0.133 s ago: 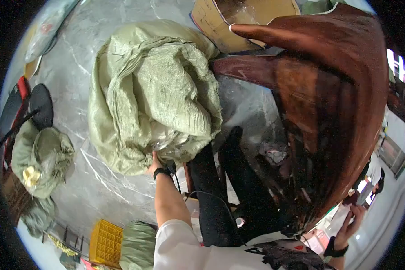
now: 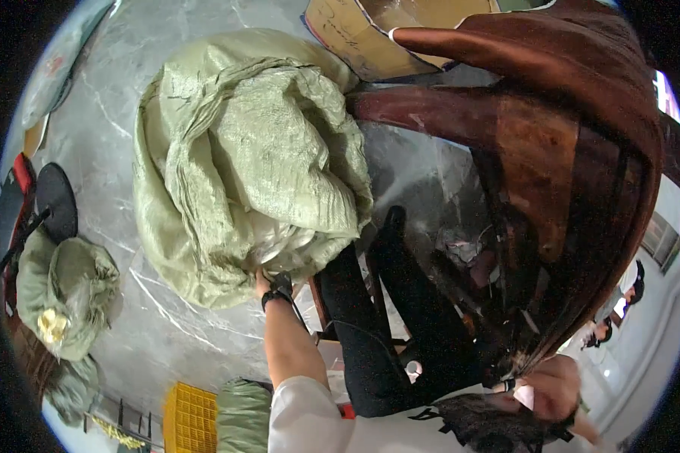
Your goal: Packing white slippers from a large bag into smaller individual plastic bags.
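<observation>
- Sack point(image 2: 242, 158), big, pale green and woven, lies crumpled on the grey floor point(image 2: 129, 98), filling its middle.
- Left hand point(image 2: 268, 279) reaches into the sack's lower edge, where white plastic shows; its fingers are buried in the folds, so I cannot tell how far they close or what they grip.
- Right hand point(image 2: 555, 389) is curled at the lower right on the base of a brown leather piece point(image 2: 566, 151) that arches over the person's black-trousered legs point(image 2: 385, 317).
- Step, as I judge it: digging into the sack mouth while the leather is held aside.
- Next move calls for a firm pinch on whatever lies inside, and slack in the folds.
- 2 smaller green sacks point(image 2: 68, 294) sit at the floor's left edge, a yellow crate point(image 2: 190, 419) at its bottom edge.
</observation>
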Motion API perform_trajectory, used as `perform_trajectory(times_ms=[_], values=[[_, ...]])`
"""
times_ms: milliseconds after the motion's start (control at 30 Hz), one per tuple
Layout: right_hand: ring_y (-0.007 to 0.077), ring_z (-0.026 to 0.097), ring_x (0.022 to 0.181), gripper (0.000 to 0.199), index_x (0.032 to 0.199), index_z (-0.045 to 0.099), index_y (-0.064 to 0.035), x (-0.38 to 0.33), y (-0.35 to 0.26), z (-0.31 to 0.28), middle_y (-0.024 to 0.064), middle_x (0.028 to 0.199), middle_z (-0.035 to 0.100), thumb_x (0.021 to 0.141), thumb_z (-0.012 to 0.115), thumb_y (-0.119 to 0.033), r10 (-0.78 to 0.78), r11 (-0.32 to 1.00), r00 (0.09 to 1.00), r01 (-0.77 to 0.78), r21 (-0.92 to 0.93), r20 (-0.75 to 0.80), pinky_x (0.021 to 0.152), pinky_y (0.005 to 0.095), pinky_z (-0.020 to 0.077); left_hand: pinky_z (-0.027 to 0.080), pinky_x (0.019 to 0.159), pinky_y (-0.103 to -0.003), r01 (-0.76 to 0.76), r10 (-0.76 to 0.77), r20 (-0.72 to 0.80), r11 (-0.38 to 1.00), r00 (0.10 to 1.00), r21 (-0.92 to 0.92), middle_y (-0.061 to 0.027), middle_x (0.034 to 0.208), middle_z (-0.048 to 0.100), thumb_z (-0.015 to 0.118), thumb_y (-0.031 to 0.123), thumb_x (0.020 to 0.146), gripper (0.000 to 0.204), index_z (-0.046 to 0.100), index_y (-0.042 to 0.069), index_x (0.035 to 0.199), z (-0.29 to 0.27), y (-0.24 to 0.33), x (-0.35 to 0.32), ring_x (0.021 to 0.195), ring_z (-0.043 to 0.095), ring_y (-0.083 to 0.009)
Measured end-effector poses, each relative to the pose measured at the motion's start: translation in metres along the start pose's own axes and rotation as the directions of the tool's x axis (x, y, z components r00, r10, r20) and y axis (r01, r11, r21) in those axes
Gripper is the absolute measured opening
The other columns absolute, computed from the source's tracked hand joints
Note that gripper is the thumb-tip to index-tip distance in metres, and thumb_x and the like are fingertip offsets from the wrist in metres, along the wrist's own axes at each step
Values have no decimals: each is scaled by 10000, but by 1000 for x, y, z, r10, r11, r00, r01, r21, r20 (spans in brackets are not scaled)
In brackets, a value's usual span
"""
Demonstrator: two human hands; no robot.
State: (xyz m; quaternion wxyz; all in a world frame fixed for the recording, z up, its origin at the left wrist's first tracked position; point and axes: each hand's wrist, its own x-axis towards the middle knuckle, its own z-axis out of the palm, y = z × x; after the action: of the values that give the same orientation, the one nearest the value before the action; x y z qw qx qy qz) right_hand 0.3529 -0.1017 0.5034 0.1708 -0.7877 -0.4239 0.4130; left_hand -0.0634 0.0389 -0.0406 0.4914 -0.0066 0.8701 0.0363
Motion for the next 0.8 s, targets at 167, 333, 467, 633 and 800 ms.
perform_trajectory(times_ms=[167, 333, 467, 633, 800], values=[[384, 486, 1210, 698, 1456, 260, -70, 181, 46, 191, 262, 1454, 303, 865, 630, -96, 201, 889, 954, -274, 368, 224, 941, 374, 466, 441, 951, -404, -333, 395, 189, 897, 899, -289, -127, 1278, 522, 534, 245, 880, 478, 469, 47, 1310, -69, -18, 39, 1126, 519, -281], [362, 526, 1161, 1038, 1490, 85, -65, 278, 150, 293, 299, 1358, 425, 700, 754, -146, 364, 837, 927, -287, 465, -84, 975, 421, 431, 418, 1013, -441, -59, 460, 612, 827, 643, -559, -157, 1345, 477, 558, 180, 898, 512, 399, 51, 1367, 42, 55, -73, 1211, 488, -294], [265, 551, 665, 323, 812, 571, 20, 285, 68, 266, 175, 755, 602, 865, 568, -298, 390, 821, 921, -357, 445, 19, 625, 443, 437, 415, 1014, -441, -105, 517, 794, 852, 318, -513, -155, 1350, 472, 540, 204, 905, 507, 399, 52, 1368, 124, 141, -248, 1213, 485, -294], [198, 433, 636, 275, 778, 458, 30, 228, -104, 71, 123, 649, 432, 831, 545, -225, 3, 579, 997, 60, 813, -76, 609, 406, 392, 413, 1016, -442, -331, 597, 802, 761, 19, -558, -152, 1356, 466, 518, 234, 915, 504, 400, 54, 1370, 65, 218, -437, 1215, 482, -293], [159, 405, 606, 376, 716, 408, 39, 143, -205, -74, 145, 620, 398, 887, 566, -257, -439, 459, 797, 596, 659, -415, 555, 407, 346, 410, 1017, -442, -527, 507, 771, 565, -385, -634, -148, 1363, 460, 496, 264, 924, 504, 401, 56, 1372, 48, 274, -714, 1218, 478, -293]])
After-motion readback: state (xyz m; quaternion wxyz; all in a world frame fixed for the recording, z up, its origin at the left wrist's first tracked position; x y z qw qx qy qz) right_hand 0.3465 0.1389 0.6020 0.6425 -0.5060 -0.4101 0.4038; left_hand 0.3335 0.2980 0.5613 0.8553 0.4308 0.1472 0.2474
